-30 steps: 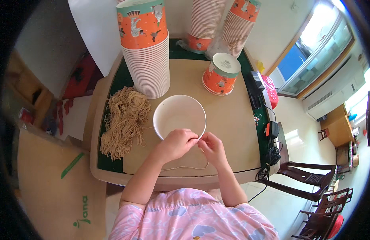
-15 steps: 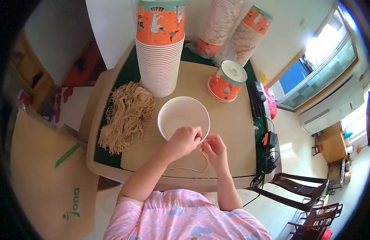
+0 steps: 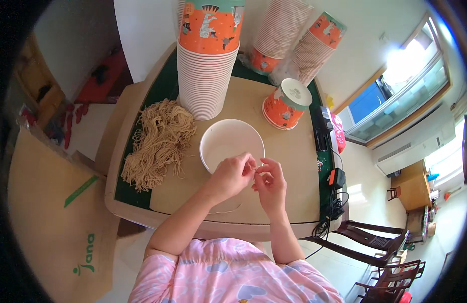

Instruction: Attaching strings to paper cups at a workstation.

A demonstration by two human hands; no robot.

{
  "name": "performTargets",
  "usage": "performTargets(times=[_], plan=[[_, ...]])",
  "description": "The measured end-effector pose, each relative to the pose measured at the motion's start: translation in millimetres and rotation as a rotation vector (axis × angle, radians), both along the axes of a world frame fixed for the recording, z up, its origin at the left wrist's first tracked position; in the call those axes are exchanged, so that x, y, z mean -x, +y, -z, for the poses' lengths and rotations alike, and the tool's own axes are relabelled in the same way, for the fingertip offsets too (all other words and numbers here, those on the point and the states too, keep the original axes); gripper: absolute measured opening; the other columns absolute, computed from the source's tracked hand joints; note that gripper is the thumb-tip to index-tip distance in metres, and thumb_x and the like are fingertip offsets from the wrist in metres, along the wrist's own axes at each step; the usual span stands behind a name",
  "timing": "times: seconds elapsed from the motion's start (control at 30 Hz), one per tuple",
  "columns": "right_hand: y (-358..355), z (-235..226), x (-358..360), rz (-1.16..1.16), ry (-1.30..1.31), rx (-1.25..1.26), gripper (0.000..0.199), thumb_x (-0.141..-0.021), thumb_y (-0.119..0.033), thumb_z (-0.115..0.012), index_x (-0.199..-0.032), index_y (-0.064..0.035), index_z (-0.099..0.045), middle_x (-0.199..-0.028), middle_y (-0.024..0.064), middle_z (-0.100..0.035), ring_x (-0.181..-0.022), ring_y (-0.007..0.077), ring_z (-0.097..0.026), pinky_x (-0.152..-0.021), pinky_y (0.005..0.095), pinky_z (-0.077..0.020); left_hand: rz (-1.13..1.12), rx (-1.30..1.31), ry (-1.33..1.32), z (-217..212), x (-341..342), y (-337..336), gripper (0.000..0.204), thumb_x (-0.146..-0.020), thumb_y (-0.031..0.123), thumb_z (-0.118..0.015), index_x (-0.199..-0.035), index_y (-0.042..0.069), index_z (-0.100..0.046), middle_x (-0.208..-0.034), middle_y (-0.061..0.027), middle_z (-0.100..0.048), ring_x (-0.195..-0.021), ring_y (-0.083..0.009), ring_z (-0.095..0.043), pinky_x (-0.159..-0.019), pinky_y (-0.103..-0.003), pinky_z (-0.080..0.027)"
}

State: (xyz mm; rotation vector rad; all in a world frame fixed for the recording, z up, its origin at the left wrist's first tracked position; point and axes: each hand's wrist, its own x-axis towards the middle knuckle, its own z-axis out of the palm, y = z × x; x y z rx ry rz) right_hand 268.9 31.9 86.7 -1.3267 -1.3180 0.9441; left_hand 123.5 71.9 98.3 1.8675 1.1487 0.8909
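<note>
the left hand [image 3: 232, 177] and the right hand [image 3: 270, 183] meet fingertip to fingertip, both pinched nearly closed on a thin string [image 3: 257, 168]; it is too fine to tell exactly how each finger holds it. a loose loop of the same string trails below the hands over the brown paper sheet [image 3: 294, 151] covering the table [image 3: 137, 214]. just above the pinch, touching the left knuckles, sits a white bowl [image 3: 228, 144], mouth up. left of the hands lies a tangled pile of tan strings [image 3: 158, 144]. beyond the bowl stands a tall stack of orange paper bowls [image 3: 205, 55]; up and to the right of the pinch a single orange bowl [image 3: 284, 103] rests upside down, with more leaning stacks [image 3: 294, 35] behind it.
</note>
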Motion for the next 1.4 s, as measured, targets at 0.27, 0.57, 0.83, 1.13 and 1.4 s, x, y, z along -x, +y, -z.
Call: performTargets(times=[0.27,0.57,0.83,1.13,1.4], plan=[[7.0,-7.9,-1.8,-0.038,-0.242,-0.122,0.037,-0.082,0.010,-0.059,-0.115,-0.0043,-0.053,-0.086,0.0055,-0.061,-0.062,0.0073,-0.056,-0.055,0.0209,-0.0472,-0.046,0.027,-0.131,9.8,-7.8,3.8,0.044,-0.079,-0.003,-0.063,-0.118,0.003,-0.044,-0.075,-0.0080,-0.060,-0.073,-0.0203,-0.065,-0.068,-0.035,-0.053],[13.2,3.2,-7.4,-0.068,-0.039,-0.047,0.033,-0.082,0.007,-0.061,-0.112,-0.0042,-0.054,-0.084,0.0020,-0.059,-0.072,0.0059,-0.056,-0.061,0.0206,-0.0474,0.028,0.557,-0.483,3.8,6.0,23.8,0.026,-0.085,-0.005,-0.050,-0.111,-0.001,-0.050,-0.080,-0.0059,-0.058,-0.066,-0.0113,-0.059,-0.057,-0.024,-0.048],[16.1,7.1,-6.4,-0.075,0.252,-0.027,0.031,-0.085,0.007,-0.060,-0.114,-0.0025,-0.052,-0.088,0.0006,-0.058,-0.077,0.0058,-0.057,-0.065,0.0192,-0.0461,0.088,0.308,-0.207,22.0,2.1,17.1,0.013,-0.082,0.009,-0.067,-0.093,0.002,-0.066,-0.073,-0.0024,-0.063,-0.062,-0.0087,-0.056,-0.058,-0.025,-0.047],[24.5,-11.9,-35.2,0.079,0.372,-0.175,0.021,-0.085,0.003,-0.066,-0.104,-0.0014,-0.058,-0.089,0.0011,-0.061,-0.077,0.0052,-0.056,-0.066,0.0196,-0.0455,0.026,0.317,-0.175,16.1,-3.4,14.3,0.013,-0.082,0.012,-0.069,-0.085,-0.001,-0.067,-0.069,-0.0034,-0.064,-0.064,-0.0071,-0.057,-0.060,-0.026,-0.048],[31.1,-34.7,-39.2,-0.244,-0.431,-0.267,0.016,-0.080,-0.005,-0.070,-0.095,-0.0046,-0.065,-0.086,0.0075,-0.063,-0.075,0.0218,-0.059,-0.067,0.0319,-0.0477,0.015,0.336,-0.139,10.1,-2.8,14.0,0.014,-0.083,0.013,-0.069,-0.086,0.000,-0.067,-0.071,-0.0035,-0.064,-0.066,-0.0082,-0.057,-0.062,-0.026,-0.048]])
